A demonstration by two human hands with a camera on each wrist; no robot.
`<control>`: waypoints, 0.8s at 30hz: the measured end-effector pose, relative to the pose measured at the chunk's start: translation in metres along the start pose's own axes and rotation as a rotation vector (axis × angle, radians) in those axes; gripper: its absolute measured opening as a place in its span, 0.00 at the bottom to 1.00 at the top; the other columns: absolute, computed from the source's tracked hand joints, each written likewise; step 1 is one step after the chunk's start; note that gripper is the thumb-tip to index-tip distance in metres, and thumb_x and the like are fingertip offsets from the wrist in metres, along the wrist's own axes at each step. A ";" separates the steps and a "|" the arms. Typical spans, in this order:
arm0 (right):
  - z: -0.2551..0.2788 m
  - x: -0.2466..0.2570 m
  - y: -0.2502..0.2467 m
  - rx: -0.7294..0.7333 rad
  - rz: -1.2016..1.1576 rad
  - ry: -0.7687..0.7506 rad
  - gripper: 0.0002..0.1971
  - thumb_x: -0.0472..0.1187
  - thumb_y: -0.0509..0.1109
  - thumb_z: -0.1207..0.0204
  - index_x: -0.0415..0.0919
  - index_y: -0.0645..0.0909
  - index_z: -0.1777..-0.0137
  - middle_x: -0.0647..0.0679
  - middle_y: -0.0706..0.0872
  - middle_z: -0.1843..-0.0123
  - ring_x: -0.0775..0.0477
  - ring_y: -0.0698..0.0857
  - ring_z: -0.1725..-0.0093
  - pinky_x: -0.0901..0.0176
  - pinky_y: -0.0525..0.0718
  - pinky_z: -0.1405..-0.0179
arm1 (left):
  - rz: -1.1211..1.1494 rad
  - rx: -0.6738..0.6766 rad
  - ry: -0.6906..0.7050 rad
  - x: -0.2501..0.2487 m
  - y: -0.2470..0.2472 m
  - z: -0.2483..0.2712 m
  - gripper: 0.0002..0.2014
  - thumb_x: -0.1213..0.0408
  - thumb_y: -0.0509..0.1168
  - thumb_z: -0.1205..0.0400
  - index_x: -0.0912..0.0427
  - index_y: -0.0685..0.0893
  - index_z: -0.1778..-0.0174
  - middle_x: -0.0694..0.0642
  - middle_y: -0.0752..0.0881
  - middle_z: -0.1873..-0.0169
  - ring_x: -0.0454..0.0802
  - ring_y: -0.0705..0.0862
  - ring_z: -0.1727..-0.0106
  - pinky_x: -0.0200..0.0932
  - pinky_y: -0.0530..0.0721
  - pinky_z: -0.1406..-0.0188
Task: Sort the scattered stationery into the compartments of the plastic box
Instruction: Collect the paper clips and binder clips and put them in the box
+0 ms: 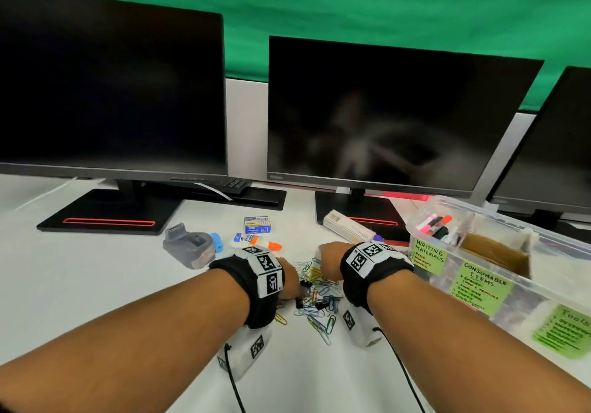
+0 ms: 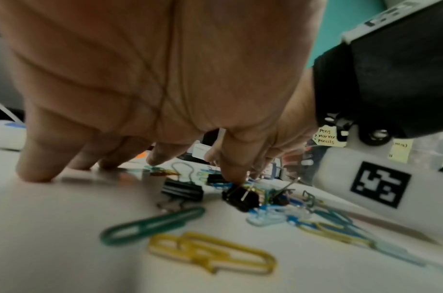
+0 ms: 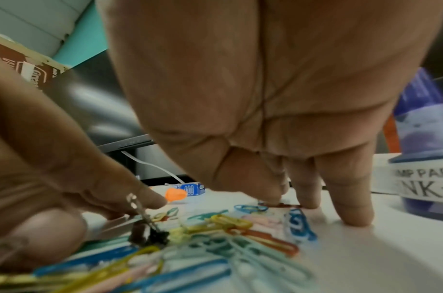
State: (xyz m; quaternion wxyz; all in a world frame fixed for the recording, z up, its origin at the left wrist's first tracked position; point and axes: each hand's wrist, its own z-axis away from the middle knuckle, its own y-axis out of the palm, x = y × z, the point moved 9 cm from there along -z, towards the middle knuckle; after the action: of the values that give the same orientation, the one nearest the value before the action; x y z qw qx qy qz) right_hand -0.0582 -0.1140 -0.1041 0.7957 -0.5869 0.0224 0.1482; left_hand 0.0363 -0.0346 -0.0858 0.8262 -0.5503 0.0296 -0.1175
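A pile of coloured paper clips (image 1: 316,297) mixed with small black binder clips (image 2: 240,198) lies on the white table between my hands. My left hand (image 1: 290,283) stands at the pile's left edge with straight fingertips (image 2: 35,170) on the table, and its thumb (image 2: 231,170) touches a binder clip. On the pile's far right side my right hand (image 1: 329,259) rests straight fingertips (image 3: 350,200) on the table, holding nothing. The clear plastic box (image 1: 499,288) with green labels sits to the right. One of its compartments holds markers (image 1: 438,225).
Beyond the pile lie a glue bottle (image 1: 256,241), a blue staples box (image 1: 257,224), a grey stapler (image 1: 188,246), a long white carton (image 1: 347,225) and a stamp-pad ink bottle (image 3: 426,168). Monitors (image 1: 383,118) on black stands line the back of the table.
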 end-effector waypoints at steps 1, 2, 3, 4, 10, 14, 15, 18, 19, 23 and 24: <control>-0.012 0.000 0.005 -0.001 -0.002 -0.022 0.24 0.43 0.71 0.29 0.45 0.75 0.32 0.45 0.80 0.30 0.42 0.80 0.31 0.49 0.79 0.32 | 0.040 -0.006 -0.011 -0.001 0.001 -0.001 0.31 0.47 0.49 0.12 0.69 0.66 0.23 0.65 0.74 0.27 0.60 0.73 0.26 0.48 0.70 0.28; -0.008 0.004 0.003 0.003 0.008 -0.042 0.24 0.42 0.71 0.28 0.46 0.75 0.31 0.46 0.80 0.30 0.43 0.79 0.31 0.50 0.78 0.31 | 0.072 -0.015 -0.023 -0.002 0.000 -0.002 0.31 0.48 0.50 0.13 0.69 0.61 0.20 0.65 0.71 0.25 0.60 0.71 0.24 0.48 0.68 0.27; 0.010 0.014 -0.004 0.012 0.004 -0.067 0.24 0.42 0.70 0.27 0.46 0.75 0.30 0.46 0.79 0.29 0.43 0.78 0.30 0.51 0.76 0.31 | 0.099 -0.026 -0.025 -0.001 0.000 -0.003 0.32 0.50 0.51 0.12 0.68 0.56 0.18 0.65 0.69 0.24 0.61 0.69 0.23 0.48 0.67 0.26; 0.022 0.023 -0.008 0.027 -0.007 -0.104 0.22 0.41 0.68 0.25 0.45 0.76 0.30 0.45 0.80 0.30 0.43 0.79 0.31 0.52 0.76 0.32 | 0.110 -0.029 -0.021 -0.001 0.001 -0.005 0.32 0.52 0.51 0.12 0.69 0.53 0.17 0.66 0.69 0.23 0.61 0.69 0.23 0.48 0.67 0.25; 0.080 0.042 -0.009 0.078 -0.079 -0.256 0.22 0.32 0.59 0.20 0.40 0.74 0.26 0.41 0.81 0.31 0.39 0.78 0.32 0.51 0.75 0.32 | 0.188 0.036 0.120 0.007 0.004 -0.004 0.19 0.63 0.54 0.13 0.65 0.76 0.28 0.61 0.79 0.30 0.57 0.77 0.29 0.43 0.75 0.34; 0.104 0.025 -0.012 0.085 -0.143 -0.285 0.24 0.34 0.60 0.20 0.45 0.71 0.23 0.45 0.76 0.25 0.44 0.74 0.27 0.55 0.70 0.28 | 0.114 0.063 0.172 0.009 0.001 0.005 0.20 0.61 0.56 0.14 0.62 0.76 0.27 0.59 0.77 0.28 0.56 0.75 0.28 0.43 0.74 0.36; 0.106 0.018 -0.015 0.068 -0.190 -0.260 0.24 0.38 0.63 0.20 0.47 0.71 0.23 0.47 0.75 0.25 0.45 0.73 0.26 0.56 0.70 0.28 | 0.086 0.049 0.177 0.010 -0.002 0.008 0.21 0.57 0.56 0.14 0.60 0.74 0.25 0.58 0.75 0.26 0.55 0.73 0.26 0.44 0.72 0.32; 0.107 -0.009 -0.011 0.077 -0.257 -0.123 0.37 0.57 0.73 0.29 0.50 0.66 0.21 0.50 0.71 0.22 0.45 0.71 0.25 0.53 0.71 0.28 | 0.092 -0.005 0.118 0.018 -0.012 0.013 0.38 0.40 0.64 0.22 0.53 0.64 0.19 0.51 0.69 0.22 0.52 0.70 0.23 0.45 0.68 0.25; 0.109 -0.016 -0.004 0.127 -0.258 -0.074 0.43 0.60 0.76 0.33 0.51 0.63 0.20 0.50 0.70 0.22 0.44 0.72 0.25 0.51 0.72 0.29 | 0.099 0.006 0.091 0.021 -0.011 0.014 0.43 0.39 0.68 0.26 0.54 0.62 0.18 0.52 0.69 0.22 0.52 0.73 0.24 0.44 0.70 0.27; 0.108 -0.016 0.020 0.224 -0.269 -0.015 0.53 0.60 0.82 0.43 0.51 0.58 0.20 0.45 0.68 0.23 0.40 0.79 0.34 0.46 0.80 0.33 | 0.034 0.035 0.062 0.015 0.002 0.011 0.47 0.39 0.75 0.33 0.55 0.65 0.22 0.54 0.75 0.29 0.54 0.80 0.32 0.44 0.78 0.37; 0.107 -0.011 0.020 0.209 -0.278 -0.018 0.54 0.60 0.83 0.45 0.52 0.59 0.20 0.44 0.69 0.24 0.41 0.81 0.40 0.44 0.82 0.35 | 0.007 0.006 0.082 0.009 0.003 0.007 0.47 0.38 0.76 0.36 0.55 0.67 0.24 0.55 0.76 0.30 0.55 0.79 0.32 0.47 0.78 0.36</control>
State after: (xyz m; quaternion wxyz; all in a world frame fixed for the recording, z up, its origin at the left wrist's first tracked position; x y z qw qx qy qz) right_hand -0.0889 -0.0107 -0.0874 0.8653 -0.4971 -0.0508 0.0391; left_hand 0.0472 -0.0294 -0.0853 0.8262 -0.5426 0.0649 -0.1370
